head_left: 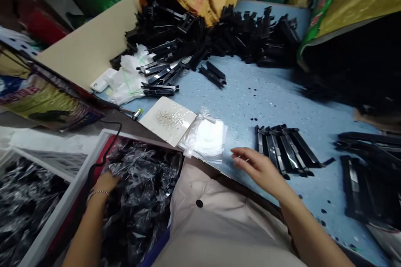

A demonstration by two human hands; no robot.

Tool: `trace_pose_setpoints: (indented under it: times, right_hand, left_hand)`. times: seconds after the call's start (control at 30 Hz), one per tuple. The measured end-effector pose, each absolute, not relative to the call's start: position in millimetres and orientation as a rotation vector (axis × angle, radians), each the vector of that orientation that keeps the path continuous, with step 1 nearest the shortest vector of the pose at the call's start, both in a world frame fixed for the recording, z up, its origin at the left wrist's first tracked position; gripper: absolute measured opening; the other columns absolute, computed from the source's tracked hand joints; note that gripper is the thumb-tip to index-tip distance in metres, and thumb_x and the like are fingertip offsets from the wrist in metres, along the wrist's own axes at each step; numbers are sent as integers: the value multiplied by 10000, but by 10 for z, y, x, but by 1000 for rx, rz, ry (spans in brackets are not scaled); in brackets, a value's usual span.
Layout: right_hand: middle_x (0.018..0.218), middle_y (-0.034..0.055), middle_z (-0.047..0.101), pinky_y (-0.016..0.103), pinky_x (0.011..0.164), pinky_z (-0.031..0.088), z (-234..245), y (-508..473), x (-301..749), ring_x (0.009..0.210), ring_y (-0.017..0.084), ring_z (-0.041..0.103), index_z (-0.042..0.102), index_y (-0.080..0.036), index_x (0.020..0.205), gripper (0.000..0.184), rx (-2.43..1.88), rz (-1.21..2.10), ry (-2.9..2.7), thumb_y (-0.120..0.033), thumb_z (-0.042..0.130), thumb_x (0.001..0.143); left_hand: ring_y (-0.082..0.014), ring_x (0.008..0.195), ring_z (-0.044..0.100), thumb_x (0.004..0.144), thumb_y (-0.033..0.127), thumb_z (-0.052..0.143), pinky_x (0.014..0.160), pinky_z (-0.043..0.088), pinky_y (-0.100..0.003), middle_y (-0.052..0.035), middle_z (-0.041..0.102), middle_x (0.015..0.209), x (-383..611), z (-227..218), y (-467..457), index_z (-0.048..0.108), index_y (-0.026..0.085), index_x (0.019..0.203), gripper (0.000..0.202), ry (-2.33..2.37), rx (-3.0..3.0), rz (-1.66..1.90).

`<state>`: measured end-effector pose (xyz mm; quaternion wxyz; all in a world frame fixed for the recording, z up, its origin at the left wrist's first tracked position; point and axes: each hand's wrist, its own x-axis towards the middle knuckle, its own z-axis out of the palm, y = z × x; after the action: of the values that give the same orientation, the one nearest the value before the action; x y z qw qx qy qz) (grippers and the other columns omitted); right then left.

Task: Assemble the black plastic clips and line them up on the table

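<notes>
Bagged black pieces (pixel 140 179) are filling the crate (pixel 64 206), left hand (pixel 105 184) resting among them, grip indeterminable; loose black parts (pixel 283 150) are lying unbagged on the surface (pixel 272 100), right hand (pixel 261 171) hovering, fingers slightly parted.

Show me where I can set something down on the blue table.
Best room: blue table between the rear black heap and the front row of black parts, bar a few dark specks. Crowded: the back and right end.
</notes>
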<state>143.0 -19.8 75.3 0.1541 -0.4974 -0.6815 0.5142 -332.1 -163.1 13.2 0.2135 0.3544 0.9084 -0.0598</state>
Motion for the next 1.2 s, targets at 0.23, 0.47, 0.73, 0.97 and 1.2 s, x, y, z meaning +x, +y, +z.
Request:
trace_pose_setpoints:
  times: [0.23,0.47,0.73,0.97,1.2]
  right_hand:
    - [1056,201,635,344,580,451,750,-104,1887,841,307,648,537,-99,1200,394,-2163,151,-2497,-359,402,938]
    - [962,176,695,375,644,477,509,-119,1951,769,300,674,460,-107,1337,506,-2154,542,-2391,-347,486,892]
    - [977,76,713,315,713,537,544,-38,1592,789,198,675,647,-203,1031,355,-1322,1901,-1105,-464,676,791]
    - [1014,106,733,319,707,557,593,73,1188,812,208,691,684,-173,939,347,-1111,2039,-830,-410,791,709]
    - [988,107,743,322,709,563,521,26,1347,789,206,698,685,-176,922,346,-1200,1972,-740,-402,809,692]
  left_hand:
    - [-206,766,624,861,341,520,736,468,-300,-48,654,793,-1638,368,-817,569,210,791,157,2091,1630,543]
    - [-264,881,588,808,232,645,799,453,-372,-110,609,858,-559,279,-188,599,162,747,104,1820,1736,649]
    - [-125,581,528,728,325,702,585,423,-253,3,605,640,-979,228,-97,615,161,652,200,1516,1126,880]
    - [-231,866,597,829,313,598,756,469,-341,-86,623,873,-644,264,-240,604,158,807,157,1851,1734,614]
    - [-191,754,617,870,204,510,708,458,-303,-56,658,786,-727,247,-157,639,171,780,160,1680,1586,567]
